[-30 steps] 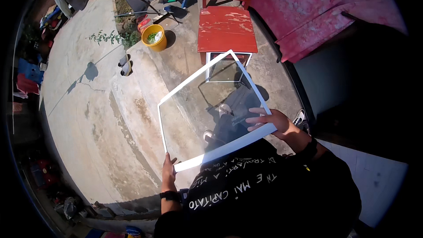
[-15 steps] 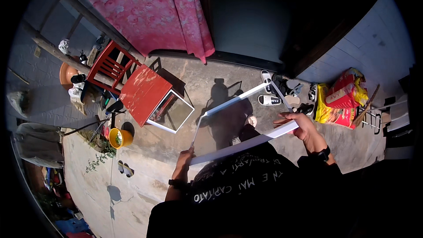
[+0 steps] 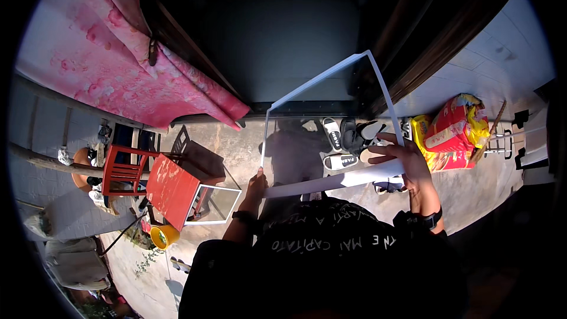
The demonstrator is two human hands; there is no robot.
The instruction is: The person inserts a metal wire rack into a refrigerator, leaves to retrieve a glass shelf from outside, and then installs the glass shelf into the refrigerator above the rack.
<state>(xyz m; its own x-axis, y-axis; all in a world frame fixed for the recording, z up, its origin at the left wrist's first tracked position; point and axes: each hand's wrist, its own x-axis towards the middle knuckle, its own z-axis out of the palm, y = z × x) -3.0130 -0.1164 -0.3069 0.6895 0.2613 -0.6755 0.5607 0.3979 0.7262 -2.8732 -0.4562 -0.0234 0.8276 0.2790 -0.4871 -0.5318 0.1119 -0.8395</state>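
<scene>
Between my two hands is a large window screen (image 3: 331, 185), a white frame around a see-through dark panel, probably mesh. My left hand (image 3: 256, 186) is closed round its left edge near the near corner. At the near right corner, my right hand (image 3: 409, 164) grips the frame, its fingers laid over the side rail. The far edge is raised in front of the dark doorway, so the frame is tilted. Through the panel show slippers and shoes (image 3: 341, 161) on the concrete floor. A smaller white-framed panel (image 3: 194, 205) leans beside a worn red wooden chair (image 3: 172, 188) on the left.
A pink flowered curtain (image 3: 127, 77) hangs left of the dark doorway (image 3: 283, 29). Red and yellow sacks (image 3: 452, 133) stand by the right wall, near a black metal rack (image 3: 501, 143). A yellow bucket (image 3: 164, 236) sits close to the chair.
The screen's far edge has risen from over the floor to in front of the doorway, both hands still holding it. My view has turned, and the doorway now lies straight ahead.
</scene>
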